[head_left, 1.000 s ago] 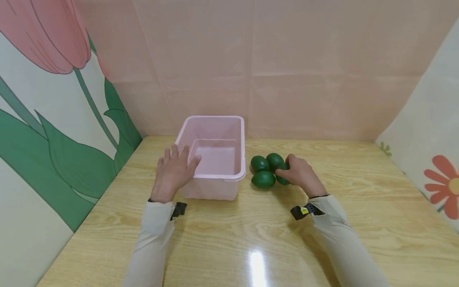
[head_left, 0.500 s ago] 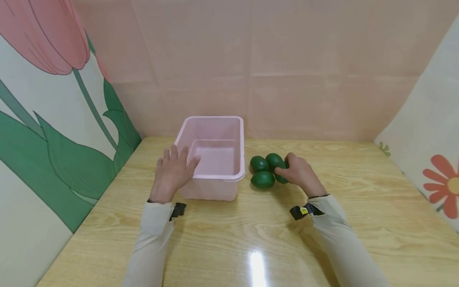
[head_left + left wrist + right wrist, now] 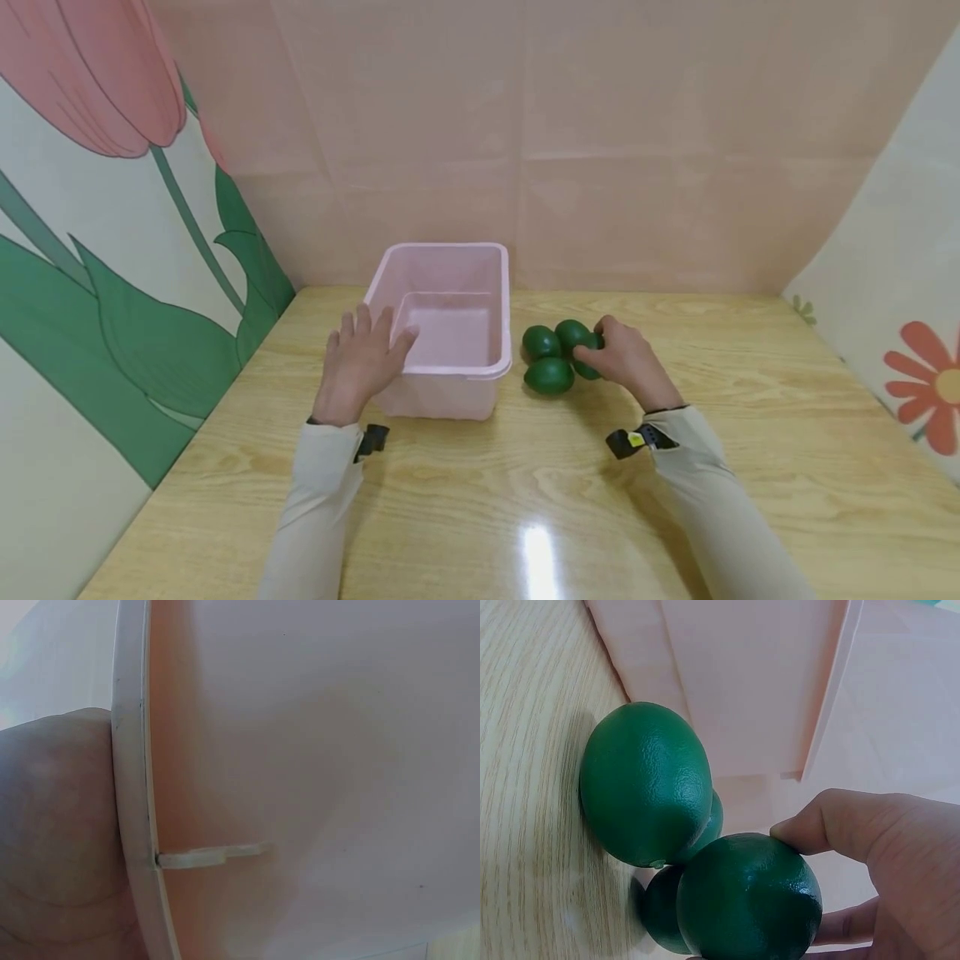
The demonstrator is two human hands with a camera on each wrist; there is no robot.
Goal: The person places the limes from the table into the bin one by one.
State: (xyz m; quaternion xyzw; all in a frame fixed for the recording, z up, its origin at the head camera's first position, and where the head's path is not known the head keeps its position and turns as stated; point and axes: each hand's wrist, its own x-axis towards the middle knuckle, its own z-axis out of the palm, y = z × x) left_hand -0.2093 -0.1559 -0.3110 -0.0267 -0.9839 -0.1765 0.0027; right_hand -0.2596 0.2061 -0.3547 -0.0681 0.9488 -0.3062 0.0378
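My right hand pinches a green lime between thumb and fingers, at the right side of a small cluster. Three more limes lie against each other on the table: a near one, one behind it on the left and one at the back. Left of them stands a pink plastic bin with a bare bottom. Over its near left rim lies my left hand, fingers straight and spread. The left wrist view shows the bin's wall close up, the palm against the rim.
The wood-grain table carries all of this. A pink cloth backdrop rises right behind the bin. Flower-printed panels stand along both sides, a tulip panel at left and a red-flower panel at right.
My right hand has shifted very slightly up and away from me with the pinched lime. The left hand, the bin and the other limes stay put.
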